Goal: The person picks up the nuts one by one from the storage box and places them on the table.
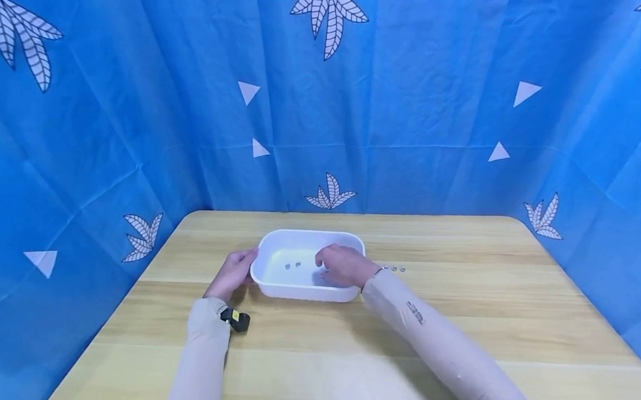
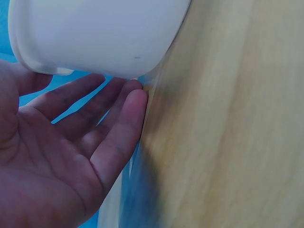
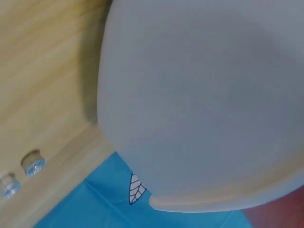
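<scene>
A white plastic basin (image 1: 310, 294) rests on the wooden table. At its left end my left hand (image 1: 234, 273) touches the outside just under the rim; in the left wrist view the thumb lies by the lip and the fingers (image 2: 118, 128) reach out nearly straight below it. My right hand (image 1: 342, 265) reaches over the near right rim into the basin, fingers pointing down to the floor. Whether its fingertips pinch something I cannot tell; the wall hides them in the right wrist view. Two small shiny pieces (image 1: 292, 265) lie inside, left of that hand.
Just right of the basin, several small shiny pieces (image 1: 394, 268) stand in a row on the table (image 1: 470, 301). Close up, one piece (image 3: 34, 164) shows a clear glassy face. A blue curtain (image 1: 424, 96) with leaf prints surrounds the table's back and sides.
</scene>
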{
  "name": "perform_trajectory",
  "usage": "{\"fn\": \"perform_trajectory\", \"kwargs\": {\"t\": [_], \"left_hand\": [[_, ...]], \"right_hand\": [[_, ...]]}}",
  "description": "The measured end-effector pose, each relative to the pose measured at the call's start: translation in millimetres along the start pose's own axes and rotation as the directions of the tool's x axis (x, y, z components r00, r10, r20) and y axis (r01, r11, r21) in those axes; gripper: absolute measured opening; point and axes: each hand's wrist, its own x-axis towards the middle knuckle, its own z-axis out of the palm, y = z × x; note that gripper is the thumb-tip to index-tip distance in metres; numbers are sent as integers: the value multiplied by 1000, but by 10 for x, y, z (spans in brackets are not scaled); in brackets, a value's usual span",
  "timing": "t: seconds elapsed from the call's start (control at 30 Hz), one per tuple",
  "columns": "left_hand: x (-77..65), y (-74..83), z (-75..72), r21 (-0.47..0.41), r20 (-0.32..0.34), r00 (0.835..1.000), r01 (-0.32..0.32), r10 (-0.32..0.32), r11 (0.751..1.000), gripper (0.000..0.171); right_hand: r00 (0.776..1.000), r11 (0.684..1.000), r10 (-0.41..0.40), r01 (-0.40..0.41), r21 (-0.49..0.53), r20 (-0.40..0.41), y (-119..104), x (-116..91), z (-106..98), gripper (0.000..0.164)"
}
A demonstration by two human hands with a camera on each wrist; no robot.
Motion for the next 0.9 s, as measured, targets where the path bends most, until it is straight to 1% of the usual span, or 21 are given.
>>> {"fn": "perform_trajectory", "kwargs": {"t": [0.1, 0.23, 0.4, 0.67, 0.77, 0.9], "left_hand": [[-4, 13, -5, 10, 1, 1000, 3, -3, 1000, 57], [9, -1, -11, 4, -12, 1000, 23, -23, 1000, 58], [38, -24, -9, 3, -14, 1000, 16, -16, 1000, 60], [41, -11, 12, 15, -11, 1000, 13, -13, 1000, 61], [26, 6, 14, 28, -12, 1000, 19, -18, 999, 61], [19, 16, 14, 46, -17, 1000, 21, -21, 999, 61]], "right_hand": [[1000, 999, 8, -7, -33, 23, -13, 21, 7, 27], [998, 998, 26, -22, -62, 55, -21, 48, 34, 27], [997, 995, 29, -21, -102, 74, -11, 69, 57, 28], [998, 991, -20, 28, -128, 66, -33, 60, 43, 28], [997, 985, -48, 57, -164, 59, -50, 71, 48, 23], [995, 975, -70, 83, -204, 72, -79, 104, 46, 17]]}}
